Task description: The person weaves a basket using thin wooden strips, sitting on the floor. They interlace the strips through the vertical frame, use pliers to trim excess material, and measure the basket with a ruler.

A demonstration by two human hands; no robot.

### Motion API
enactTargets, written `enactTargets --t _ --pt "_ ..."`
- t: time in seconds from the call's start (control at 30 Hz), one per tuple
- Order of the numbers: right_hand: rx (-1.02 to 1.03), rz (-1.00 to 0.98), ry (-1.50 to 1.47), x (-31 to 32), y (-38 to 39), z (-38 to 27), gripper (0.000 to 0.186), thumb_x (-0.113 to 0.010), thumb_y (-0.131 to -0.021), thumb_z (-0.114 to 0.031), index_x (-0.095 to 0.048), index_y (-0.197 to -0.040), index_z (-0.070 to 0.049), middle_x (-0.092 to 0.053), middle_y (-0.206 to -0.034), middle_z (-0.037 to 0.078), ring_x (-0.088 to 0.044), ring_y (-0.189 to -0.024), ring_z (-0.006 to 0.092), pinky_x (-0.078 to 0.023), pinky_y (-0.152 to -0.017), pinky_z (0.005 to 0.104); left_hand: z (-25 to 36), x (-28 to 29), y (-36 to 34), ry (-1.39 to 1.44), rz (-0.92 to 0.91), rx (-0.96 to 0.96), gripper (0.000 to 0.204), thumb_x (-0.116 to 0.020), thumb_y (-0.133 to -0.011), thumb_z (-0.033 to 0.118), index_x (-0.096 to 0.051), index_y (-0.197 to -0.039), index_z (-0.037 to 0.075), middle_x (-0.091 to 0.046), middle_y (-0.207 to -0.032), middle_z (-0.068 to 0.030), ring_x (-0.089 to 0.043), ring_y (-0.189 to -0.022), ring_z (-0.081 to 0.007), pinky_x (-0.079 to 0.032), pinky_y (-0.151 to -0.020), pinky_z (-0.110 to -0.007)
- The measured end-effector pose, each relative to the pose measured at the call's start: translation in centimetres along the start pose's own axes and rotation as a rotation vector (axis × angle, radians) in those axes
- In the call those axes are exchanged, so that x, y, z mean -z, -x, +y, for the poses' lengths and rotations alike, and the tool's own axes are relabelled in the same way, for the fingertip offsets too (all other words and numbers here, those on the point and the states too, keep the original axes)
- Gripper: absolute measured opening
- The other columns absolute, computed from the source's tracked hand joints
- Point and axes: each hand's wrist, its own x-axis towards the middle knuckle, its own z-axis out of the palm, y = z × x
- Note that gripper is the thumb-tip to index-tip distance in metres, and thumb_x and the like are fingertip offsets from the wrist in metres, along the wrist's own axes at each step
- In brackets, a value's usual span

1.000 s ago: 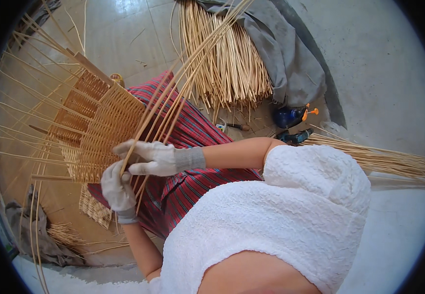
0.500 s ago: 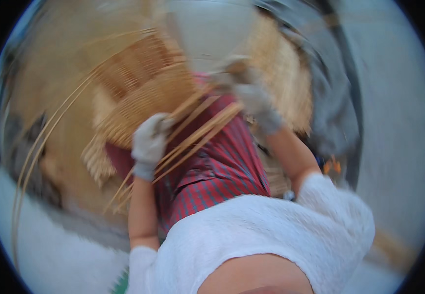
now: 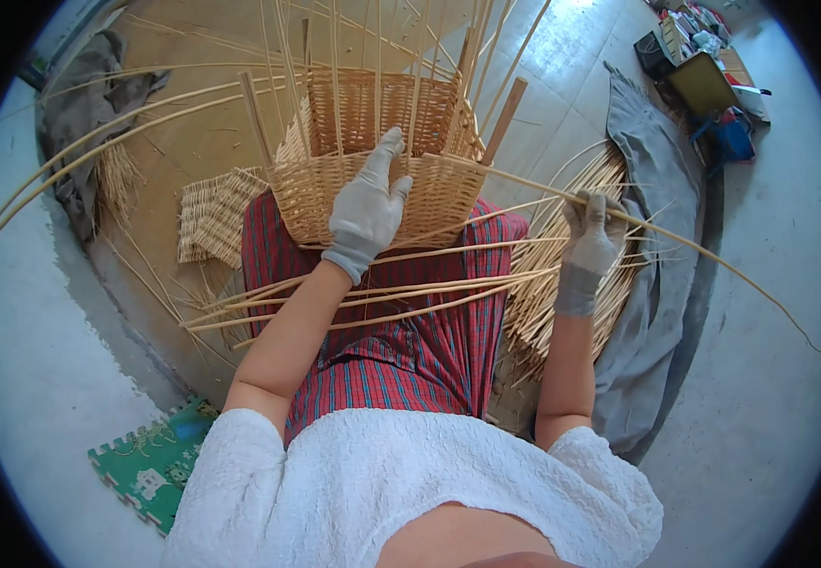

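A partly woven basket (image 3: 311, 201) stands on my lap, tilted, with upright canes and flat wooden stakes rising above its rim. My left hand (image 3: 368, 210), in a pale glove, lies against the near wall, fingers stretched up to the rim and thumb apart. To the right, my gloved right hand (image 3: 593, 241) pinches a long thin cane (image 3: 685, 239). That cane runs from the basket's near rim through my fingers and out to the right. Several loose canes (image 3: 391, 292) lie across the red striped cloth (image 3: 410, 374) on my lap.
A bundle of cut canes (image 3: 547, 317) lies right of my lap beside a grey cloth (image 3: 652, 312). Woven pieces (image 3: 221, 216) are on the floor at left. Long canes (image 3: 107, 142) arch out leftward. A green foam mat (image 3: 150, 464) is at lower left, boxes (image 3: 704, 85) at far right.
The basket has come upright to the middle of my lap. My left hand has moved onto its near wall. The right hand has moved right and down, holding a cane. Several canes now lie across my lap.
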Motion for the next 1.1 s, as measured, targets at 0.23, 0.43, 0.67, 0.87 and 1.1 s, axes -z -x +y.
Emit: enactTargets --t 0.23,0.43,0.67,0.87,1.1 --pt "-0.056 -0.016 -0.13 -0.8 0.6 1.6 0.019 -0.069 -0.1 -0.012 -0.059 -0.115 -0.007 -0.072 -0.1 0.012 -0.075 -0.091 0.0249 -0.068 -0.074 0.0368 0.5 0.6 -0.7 -0.097 -0.08 0.05 0.063 -0.058 -0.102 0.011 -0.035 -0.16 0.016 -0.061 -0.146 -0.0132 -0.062 -0.127 -0.0338 -0.053 -0.103 -0.041" --pt "-0.093 -0.042 -0.157 -1.0 0.1 2.0 0.012 -0.067 -0.101 -0.01 -0.061 -0.112 -0.007 -0.073 -0.1 0.013 -0.075 -0.09 0.0263 -0.068 -0.077 0.0363 -0.9 0.3 -0.9 -0.139 -0.027 -0.023 0.058 -0.053 -0.104 0.013 -0.035 -0.159 0.018 -0.067 -0.138 -0.0095 -0.069 -0.112 -0.0331 -0.057 -0.092 -0.043" --pt "-0.318 -0.153 -0.036 -0.4 -3.1 2.9 0.013 -0.066 -0.103 -0.014 -0.058 -0.11 -0.007 -0.071 -0.095 0.011 -0.073 -0.087 0.0235 -0.065 -0.076 0.0353 3.5 0.3 -2.3 -0.17 0.205 -0.191 0.04 -0.056 -0.106 0.016 -0.052 -0.146 0.012 -0.073 -0.122 -0.0123 -0.074 -0.1 -0.0308 -0.059 -0.087 -0.04" --pt "-0.091 -0.332 0.385 -3.2 -6.5 0.3 0.011 -0.066 -0.102 -0.012 -0.061 -0.111 -0.007 -0.073 -0.1 0.011 -0.073 -0.088 0.0222 -0.061 -0.075 0.0323 5.1 -2.8 -5.6 0.41 -0.407 0.378 0.018 -0.064 -0.103 0.02 -0.064 -0.11 0.004 -0.072 -0.097 -0.0167 -0.072 -0.072 -0.0296 -0.058 -0.067 -0.039" --pt "0.104 -0.548 0.345 -16.0 -9.1 -1.6 0.021 -0.057 -0.102 -0.008 -0.056 -0.123 -0.006 -0.07 -0.099 0.009 -0.065 -0.081 0.0165 -0.055 -0.073 0.0302 2.9 -5.9 -5.2 0.406 -0.203 0.307 0.028 -0.056 -0.109 0.029 -0.066 -0.112 0.002 -0.071 -0.086 -0.0074 -0.07 -0.058 -0.0154 -0.058 -0.049 -0.029"
